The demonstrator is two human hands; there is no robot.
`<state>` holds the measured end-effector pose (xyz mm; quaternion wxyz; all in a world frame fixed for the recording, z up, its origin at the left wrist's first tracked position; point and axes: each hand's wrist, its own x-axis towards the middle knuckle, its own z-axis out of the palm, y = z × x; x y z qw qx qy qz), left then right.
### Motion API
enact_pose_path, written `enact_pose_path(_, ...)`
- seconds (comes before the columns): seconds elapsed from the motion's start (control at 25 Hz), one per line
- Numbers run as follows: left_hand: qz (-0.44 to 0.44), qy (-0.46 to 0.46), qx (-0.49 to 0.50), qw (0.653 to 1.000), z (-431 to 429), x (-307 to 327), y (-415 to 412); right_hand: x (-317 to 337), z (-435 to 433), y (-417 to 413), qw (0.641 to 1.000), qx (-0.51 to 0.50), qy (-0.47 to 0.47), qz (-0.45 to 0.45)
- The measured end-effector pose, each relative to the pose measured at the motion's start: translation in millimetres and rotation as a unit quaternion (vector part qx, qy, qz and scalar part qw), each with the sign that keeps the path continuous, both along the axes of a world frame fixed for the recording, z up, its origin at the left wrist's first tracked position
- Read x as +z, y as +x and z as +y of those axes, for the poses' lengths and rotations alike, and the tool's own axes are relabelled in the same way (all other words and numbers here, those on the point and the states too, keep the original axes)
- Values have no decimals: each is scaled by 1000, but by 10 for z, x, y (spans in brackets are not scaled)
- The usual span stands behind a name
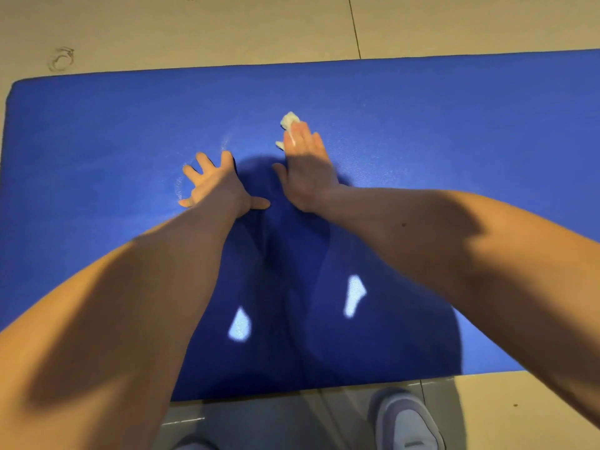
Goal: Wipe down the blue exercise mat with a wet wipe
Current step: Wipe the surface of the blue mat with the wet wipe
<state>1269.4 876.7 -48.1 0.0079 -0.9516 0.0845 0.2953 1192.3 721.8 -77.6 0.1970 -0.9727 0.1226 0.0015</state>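
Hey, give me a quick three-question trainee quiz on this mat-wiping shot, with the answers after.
1. True or false: the left hand rests with fingers spread on the blue exercise mat.
2. Which hand presses the wet wipe against the mat? A) left B) right C) both
3. Fill in: on the floor by the mat's near edge stands a pale ____.
Key: 1 true; 2 B, the right hand, fingers straight over the wipe; 3 shoe.
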Motion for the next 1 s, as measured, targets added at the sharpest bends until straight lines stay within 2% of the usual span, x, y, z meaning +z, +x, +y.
enact_pose_path(0.12,-7,-4,-1,1000,22,-10,8,-4,-231,12,996,78,-39,27)
enact_pose_path(0.16,-7,-4,-2,1000,24,-6,9,2,-390,-15,995,77,-46,39)
enact_pose_path(0.36,2,-1,4,1000,13,45,-1,-16,-997,-90,984,-100,-98,109)
enact_pose_path(0.48,5,-2,7,1000,4,35,3,-32,-619,158,978,-191,-59,65)
enact_pose_path(0.6,-2,-1,5,1000,4,17,2,-33,-214,296,996,-91,-13,20)
enact_pose_path(0.72,-5,-5,5,1000,4,18,-6,-52,-301,255,997,43,-58,35)
enact_pose_path(0.76,-5,-5,5,1000,8,23,-9,-51,-447,234,995,60,-66,45)
enact_pose_path(0.84,-4,-5,7,1000,2,29,-13,-53,-808,202,995,12,-70,67)
enact_pose_path(1.0,-3,-5,12,1000,-5,26,-13,-34,-1158,287,968,-179,-105,140)
